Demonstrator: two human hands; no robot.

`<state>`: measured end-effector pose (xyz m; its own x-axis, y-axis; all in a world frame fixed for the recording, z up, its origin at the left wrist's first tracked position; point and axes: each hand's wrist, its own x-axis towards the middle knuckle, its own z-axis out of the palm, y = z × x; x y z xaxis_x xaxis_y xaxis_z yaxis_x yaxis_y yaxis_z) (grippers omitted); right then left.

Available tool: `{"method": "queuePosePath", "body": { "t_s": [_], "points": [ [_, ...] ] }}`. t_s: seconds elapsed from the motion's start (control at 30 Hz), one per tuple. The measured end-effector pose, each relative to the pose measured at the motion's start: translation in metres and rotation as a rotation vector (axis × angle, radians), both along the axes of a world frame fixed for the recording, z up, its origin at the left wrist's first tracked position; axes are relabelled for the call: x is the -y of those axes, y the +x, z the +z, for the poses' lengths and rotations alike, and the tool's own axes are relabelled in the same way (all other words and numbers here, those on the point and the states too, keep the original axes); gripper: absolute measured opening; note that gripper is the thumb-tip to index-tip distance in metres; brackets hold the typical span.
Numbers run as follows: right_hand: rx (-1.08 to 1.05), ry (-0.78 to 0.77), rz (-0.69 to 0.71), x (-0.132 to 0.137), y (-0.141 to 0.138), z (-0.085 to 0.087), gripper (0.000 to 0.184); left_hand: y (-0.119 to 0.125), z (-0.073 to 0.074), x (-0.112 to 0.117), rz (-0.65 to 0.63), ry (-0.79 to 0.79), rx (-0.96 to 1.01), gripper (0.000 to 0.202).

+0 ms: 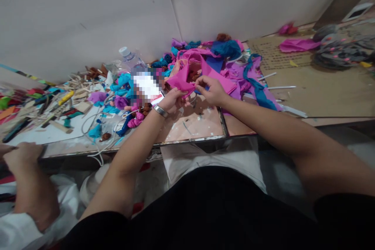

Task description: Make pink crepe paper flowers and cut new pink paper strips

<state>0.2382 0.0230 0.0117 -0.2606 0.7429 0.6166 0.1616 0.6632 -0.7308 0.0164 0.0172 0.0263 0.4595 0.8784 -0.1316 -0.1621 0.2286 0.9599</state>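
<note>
Between my two hands is a piece of bright pink crepe-like material (181, 79), thin and creased. My left hand (175, 99), with a metal watch (160, 111) on its wrist, is closed on the lower left edge of it. My right hand (211, 90) pinches the same piece at its right edge, thumb and forefinger together. Both hands are just above the front of the table (193, 125). Behind them lies a heap of crumpled pink, purple and blue pieces (227, 49). Just left of my left hand is a phone (148, 86), its screen blurred out.
A clear bottle (130, 58) with a white cap stands near the wall. Wooden sticks and scraps (82, 90) cover the left side. Flat cardboard (293, 90) lies at right, with a dark grey bundle (336, 52) on it. Another person's hand (23, 156) is at far left. A white cable (88, 123) hangs over the edge.
</note>
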Motion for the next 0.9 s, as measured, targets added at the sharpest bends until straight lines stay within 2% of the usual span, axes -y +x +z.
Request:
{"method": "queuePosePath", "body": {
  "t_s": [0.2, 0.4, 0.6, 0.73, 0.83, 0.9],
  "points": [
    [0.002, 0.042, -0.021, -0.002, 0.000, -0.002, 0.036, -0.003, -0.002, -0.003, -0.029, -0.008, -0.042, 0.024],
    [0.007, 0.079, -0.017, -0.005, 0.001, -0.005, 0.036, -0.002, 0.002, 0.001, -0.053, -0.012, -0.063, 0.020],
    [0.138, 0.211, -0.073, -0.004, 0.006, -0.001, 0.030, -0.003, 0.005, 0.001, -0.085, -0.035, -0.083, 0.024],
    [0.192, 0.273, -0.129, -0.002, 0.007, 0.002, 0.035, -0.003, 0.001, -0.002, -0.088, -0.005, -0.101, 0.028],
    [0.166, 0.267, -0.127, -0.001, 0.006, 0.002, 0.043, 0.000, -0.004, -0.003, 0.006, 0.131, -0.148, 0.030],
    [0.093, 0.223, -0.126, -0.002, 0.006, 0.000, 0.047, 0.001, -0.008, -0.003, 0.160, 0.398, -0.267, 0.028]
  ]
}}
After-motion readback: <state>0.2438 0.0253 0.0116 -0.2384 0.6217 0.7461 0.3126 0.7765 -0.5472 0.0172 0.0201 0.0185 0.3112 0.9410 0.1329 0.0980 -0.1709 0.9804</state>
